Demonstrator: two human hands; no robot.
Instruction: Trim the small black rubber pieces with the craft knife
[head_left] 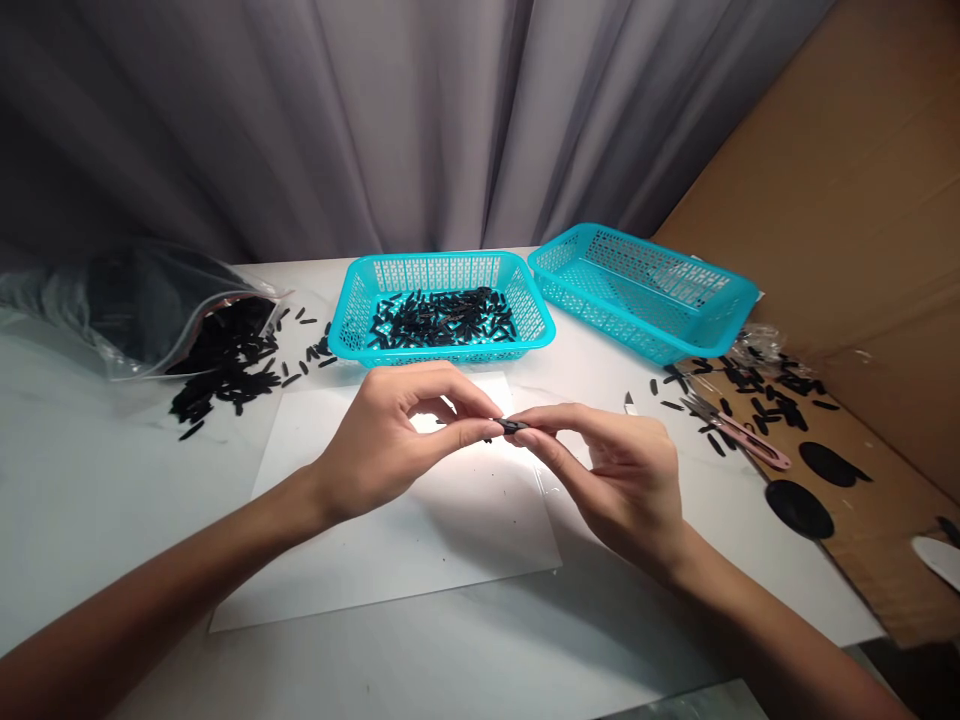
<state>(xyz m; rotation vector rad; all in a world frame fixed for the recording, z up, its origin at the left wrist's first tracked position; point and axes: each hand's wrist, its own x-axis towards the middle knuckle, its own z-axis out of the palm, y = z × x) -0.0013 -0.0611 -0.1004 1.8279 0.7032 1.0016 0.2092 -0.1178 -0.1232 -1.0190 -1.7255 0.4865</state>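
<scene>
Between my two hands is a small, narrow black piece point(514, 426), held above a white sheet point(390, 540). My left hand point(405, 425) pinches its left end between thumb and forefinger. The thumb and forefinger of my right hand point(607, 460) close on the other end. Just behind my hands stands a turquoise basket point(442, 357) with many similar black pieces point(442, 318) lying on its floor. The exact kind of the piece is too small to tell, as the fingertips cover its ends.
An open clear bag point(127, 310) at the left spills a heap of black pieces point(225, 365). A second turquoise basket point(637, 290) stands back right. Pink-handled scissors point(750, 440), scattered black pieces and a black oval disc point(799, 508) lie right, by cardboard point(870, 570). Grey curtain point(420, 120) hangs behind.
</scene>
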